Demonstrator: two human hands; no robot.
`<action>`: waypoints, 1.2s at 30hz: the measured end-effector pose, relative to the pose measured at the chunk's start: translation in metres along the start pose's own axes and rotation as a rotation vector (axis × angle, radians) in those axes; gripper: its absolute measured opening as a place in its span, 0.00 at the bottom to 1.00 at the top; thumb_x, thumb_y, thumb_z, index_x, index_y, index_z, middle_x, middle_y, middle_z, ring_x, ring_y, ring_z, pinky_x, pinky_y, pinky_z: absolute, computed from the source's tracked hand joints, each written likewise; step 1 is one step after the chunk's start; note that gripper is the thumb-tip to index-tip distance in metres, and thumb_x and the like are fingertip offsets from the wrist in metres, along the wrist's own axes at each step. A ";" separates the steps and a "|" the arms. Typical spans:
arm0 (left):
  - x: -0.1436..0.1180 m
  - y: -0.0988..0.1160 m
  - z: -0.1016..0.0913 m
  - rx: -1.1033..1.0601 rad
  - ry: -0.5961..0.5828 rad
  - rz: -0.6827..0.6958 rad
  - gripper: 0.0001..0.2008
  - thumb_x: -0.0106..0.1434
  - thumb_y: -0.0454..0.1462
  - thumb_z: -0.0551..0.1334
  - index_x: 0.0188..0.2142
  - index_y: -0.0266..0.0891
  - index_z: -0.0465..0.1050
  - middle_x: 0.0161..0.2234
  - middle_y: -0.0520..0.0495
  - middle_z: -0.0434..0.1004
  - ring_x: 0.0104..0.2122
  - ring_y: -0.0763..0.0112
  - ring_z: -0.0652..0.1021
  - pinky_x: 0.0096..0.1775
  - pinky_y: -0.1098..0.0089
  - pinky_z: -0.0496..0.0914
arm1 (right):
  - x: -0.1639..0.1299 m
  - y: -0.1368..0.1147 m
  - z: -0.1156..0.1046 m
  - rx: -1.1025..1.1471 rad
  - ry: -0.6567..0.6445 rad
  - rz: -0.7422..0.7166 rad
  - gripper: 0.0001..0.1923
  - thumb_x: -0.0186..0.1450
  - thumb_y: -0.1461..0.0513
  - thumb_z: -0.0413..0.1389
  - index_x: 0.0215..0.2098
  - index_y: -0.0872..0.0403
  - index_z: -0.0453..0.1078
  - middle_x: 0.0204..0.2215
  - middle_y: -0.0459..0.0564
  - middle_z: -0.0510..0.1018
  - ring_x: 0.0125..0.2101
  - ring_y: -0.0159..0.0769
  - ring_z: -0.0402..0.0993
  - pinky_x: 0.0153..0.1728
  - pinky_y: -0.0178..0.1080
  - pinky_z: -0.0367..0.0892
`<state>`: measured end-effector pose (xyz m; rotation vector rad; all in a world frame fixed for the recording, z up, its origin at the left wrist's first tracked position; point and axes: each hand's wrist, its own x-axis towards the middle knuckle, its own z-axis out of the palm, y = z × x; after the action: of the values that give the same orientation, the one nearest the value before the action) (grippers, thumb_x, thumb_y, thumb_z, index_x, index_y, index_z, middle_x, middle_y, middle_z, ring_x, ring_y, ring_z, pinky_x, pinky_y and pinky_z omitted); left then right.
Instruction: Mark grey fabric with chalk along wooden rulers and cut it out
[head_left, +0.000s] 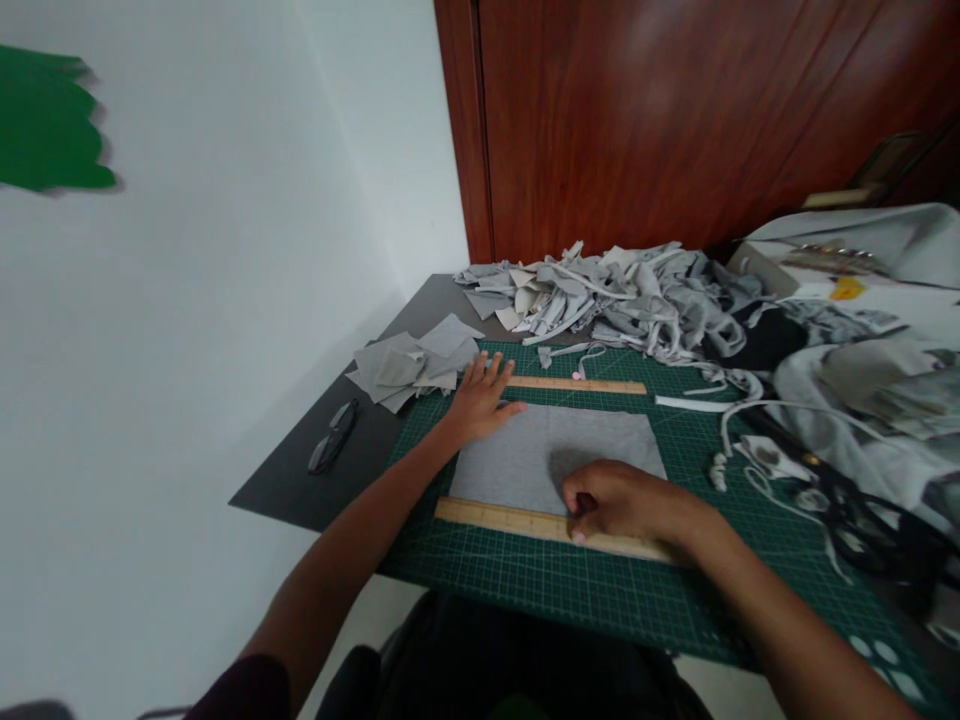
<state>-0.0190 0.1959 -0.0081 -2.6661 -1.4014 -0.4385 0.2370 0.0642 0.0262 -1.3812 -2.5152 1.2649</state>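
A grey fabric rectangle (540,450) lies flat on a green cutting mat (600,585). My left hand (480,398) rests flat, fingers spread, on the fabric's far left corner, next to a wooden ruler (592,385) along the far edge. My right hand (611,498) curls over a second wooden ruler (499,518) laid along the fabric's near edge, fingertips pressing on it. Whether the right hand holds a small tool is hidden by the fingers.
A stack of cut grey squares (409,370) sits left of the mat, and glasses (332,436) lie on the dark table. A heap of grey scraps and strips (600,295) fills the back. Printed cloth (862,400) and black scissors (855,515) lie at right.
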 end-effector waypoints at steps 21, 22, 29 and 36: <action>0.034 -0.044 0.026 -0.392 0.171 -0.269 0.04 0.59 0.36 0.68 0.34 0.41 0.75 0.38 0.46 0.79 0.46 0.57 0.77 0.54 0.55 0.69 | -0.003 -0.003 -0.003 0.004 0.002 0.006 0.10 0.59 0.58 0.71 0.32 0.53 0.77 0.27 0.42 0.74 0.29 0.33 0.68 0.29 0.36 0.55; 0.033 -0.043 0.025 -0.408 0.175 -0.271 0.05 0.58 0.36 0.68 0.34 0.41 0.74 0.37 0.46 0.79 0.44 0.57 0.77 0.53 0.56 0.70 | -0.003 -0.003 -0.003 0.002 0.004 0.008 0.10 0.59 0.58 0.71 0.32 0.53 0.77 0.27 0.42 0.75 0.29 0.33 0.69 0.29 0.36 0.55; 0.029 -0.031 0.010 -0.541 0.271 -0.287 0.03 0.63 0.36 0.61 0.37 0.42 0.70 0.37 0.48 0.80 0.40 0.63 0.79 0.47 0.63 0.73 | -0.002 0.001 -0.002 0.009 -0.003 0.009 0.10 0.59 0.58 0.71 0.31 0.53 0.77 0.26 0.41 0.75 0.28 0.32 0.68 0.28 0.36 0.54; 0.017 -0.012 -0.009 -1.148 0.228 -0.382 0.09 0.59 0.38 0.65 0.34 0.41 0.65 0.27 0.54 0.74 0.23 0.74 0.74 0.25 0.74 0.69 | -0.003 -0.003 -0.004 0.019 -0.008 0.015 0.09 0.59 0.58 0.71 0.32 0.52 0.77 0.26 0.41 0.74 0.28 0.32 0.68 0.29 0.37 0.54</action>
<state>-0.0213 0.2140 0.0046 -2.8028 -1.9607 -2.0380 0.2386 0.0635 0.0317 -1.3970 -2.4954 1.2959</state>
